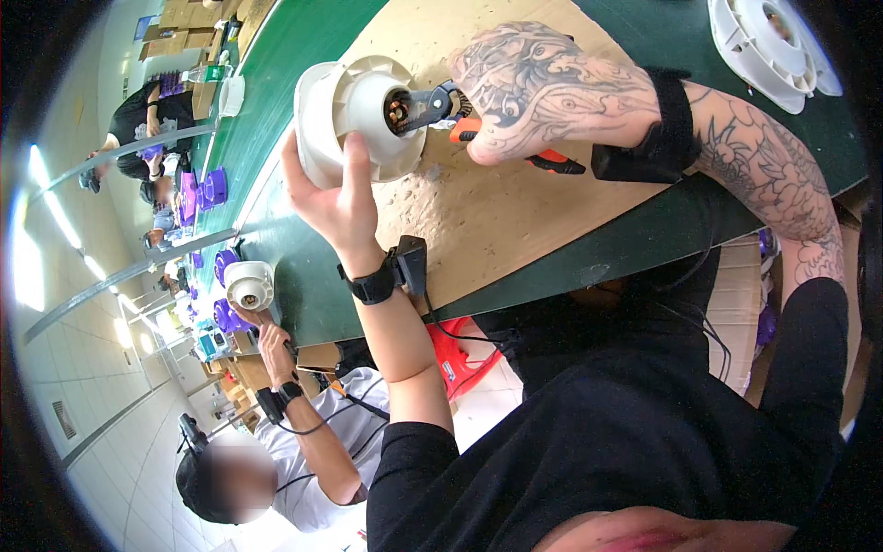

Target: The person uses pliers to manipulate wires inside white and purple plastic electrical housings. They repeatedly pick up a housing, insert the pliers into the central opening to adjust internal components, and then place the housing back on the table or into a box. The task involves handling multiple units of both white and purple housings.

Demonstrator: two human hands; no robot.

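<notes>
A round white plastic housing (317, 106) with a ribbed rim and a raised hub rests on a brown cardboard sheet (497, 239). My left hand (336, 207) grips its near side, the thumb and fingers spread around the rim. In the hub's dark opening, copper-coloured bits show. My right hand (561, 92) is closed around a pair of pliers (428, 109) with orange and black handles. The metal jaws reach into the opening; exactly what they pinch there is hidden.
Another white housing (750, 46) lies at the far right of the green table (317, 41). To my left, a co-worker (313, 442) holds a similar white housing (248, 285). Purple parts (212, 189) line the table farther off. A black cable (460, 336) hangs from my left wrist device.
</notes>
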